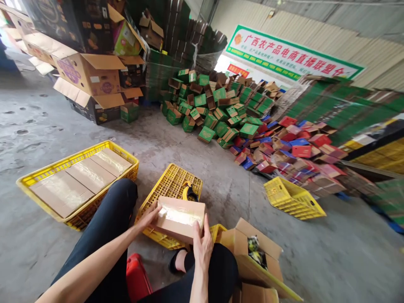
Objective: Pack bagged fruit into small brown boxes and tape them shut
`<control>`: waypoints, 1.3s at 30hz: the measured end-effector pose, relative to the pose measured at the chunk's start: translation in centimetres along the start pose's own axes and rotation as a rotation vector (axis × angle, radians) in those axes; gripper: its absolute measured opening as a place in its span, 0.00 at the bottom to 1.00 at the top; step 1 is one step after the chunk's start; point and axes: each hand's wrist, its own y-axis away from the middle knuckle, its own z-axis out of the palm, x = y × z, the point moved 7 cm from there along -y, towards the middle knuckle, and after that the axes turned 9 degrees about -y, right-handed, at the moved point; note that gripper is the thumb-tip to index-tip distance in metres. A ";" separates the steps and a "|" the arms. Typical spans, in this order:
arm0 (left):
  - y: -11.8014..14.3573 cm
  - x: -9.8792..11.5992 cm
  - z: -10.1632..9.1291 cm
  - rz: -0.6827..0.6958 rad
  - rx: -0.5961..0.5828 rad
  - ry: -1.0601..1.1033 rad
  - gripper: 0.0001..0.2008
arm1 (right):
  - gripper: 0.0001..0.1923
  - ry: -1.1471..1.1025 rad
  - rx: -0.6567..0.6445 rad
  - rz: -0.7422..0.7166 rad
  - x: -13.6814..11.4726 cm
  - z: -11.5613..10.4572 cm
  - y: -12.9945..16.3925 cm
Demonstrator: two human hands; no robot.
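A small brown cardboard box with clear tape along its top rests on an upturned yellow plastic crate in front of my knees. My left hand presses its left end with spread fingers. My right hand grips its near right corner. A yellow tape dispenser lies on the crate just behind the box.
A yellow crate at the left holds three taped boxes. An open carton sits by my right knee, a red object between my legs. Another yellow crate lies at the right. Green boxes and red and blue boxes are piled behind.
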 end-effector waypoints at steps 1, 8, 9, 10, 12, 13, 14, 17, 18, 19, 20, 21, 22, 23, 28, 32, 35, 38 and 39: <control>0.0 -0.3 0.9 0.001 -0.033 0.018 0.39 | 0.42 0.024 -0.002 -0.080 -1.4 -0.3 0.2; -0.7 0.4 4.5 -0.034 -0.143 -0.025 0.47 | 0.48 0.310 -0.006 -0.443 -5.1 1.6 1.8; -0.6 1.4 4.5 0.005 -0.151 -0.036 0.49 | 0.49 0.333 0.008 -0.456 -5.3 2.1 1.9; -0.2 2.5 4.5 0.044 -0.158 -0.046 0.50 | 0.50 0.347 0.011 -0.465 -5.5 2.7 2.0; 1.1 5.3 4.4 0.185 -0.230 -0.054 0.48 | 0.51 0.350 0.007 -0.479 -6.2 3.8 2.2; 1.9 6.8 4.2 0.261 -0.272 -0.061 0.45 | 0.50 0.343 0.000 -0.488 -6.6 4.5 2.3; 2.7 8.3 3.9 0.330 -0.301 -0.073 0.42 | 0.49 0.334 -0.014 -0.501 -7.1 5.1 2.5; 4.4 12.0 2.2 0.480 -0.297 -0.104 0.36 | 0.42 0.303 -0.071 -0.586 -8.8 7.2 3.0; 4.6 12.9 1.6 0.517 -0.292 -0.114 0.36 | 0.40 0.295 -0.084 -0.620 -9.3 7.9 3.1; 4.6 13.5 1.0 0.536 -0.275 -0.123 0.36 | 0.39 0.288 -0.088 -0.649 -9.9 8.5 3.3; 4.5 13.8 0.5 0.543 -0.255 -0.131 0.35 | 0.38 0.280 -0.084 -0.668 -10.4 9.1 3.5; 4.3 13.9 -0.1 0.538 -0.230 -0.141 0.35 | 0.37 0.271 -0.076 -0.678 -10.8 9.6 3.6; 4.1 13.8 -0.6 0.528 -0.199 -0.151 0.34 | 0.35 0.258 -0.068 -0.686 -11.2 10.1 3.7; 3.9 13.5 -1.2 0.520 -0.167 -0.161 0.34 | 0.34 0.246 -0.063 -0.700 -11.7 10.6 4.0; 4.0 12.9 -2.7 0.546 -0.113 -0.269 0.31 | 0.32 0.227 -0.076 -0.804 -12.8 11.0 5.4; 4.6 13.3 -2.5 0.556 -0.077 -0.408 0.30 | 0.35 0.228 -0.154 -0.782 -10.9 8.5 5.6; 4.6 13.8 -2.3 0.571 -0.029 -0.516 0.29 | 0.32 0.243 -0.123 -0.725 -9.1 6.4 5.2; 4.9 14.3 -2.2 0.634 0.044 -0.649 0.29 | 0.29 0.244 -0.103 -0.677 -8.2 6.0 5.1; 5.2 14.5 -2.1 0.665 0.073 -0.697 0.29 | 0.29 0.241 -0.097 -0.666 -8.1 6.1 5.1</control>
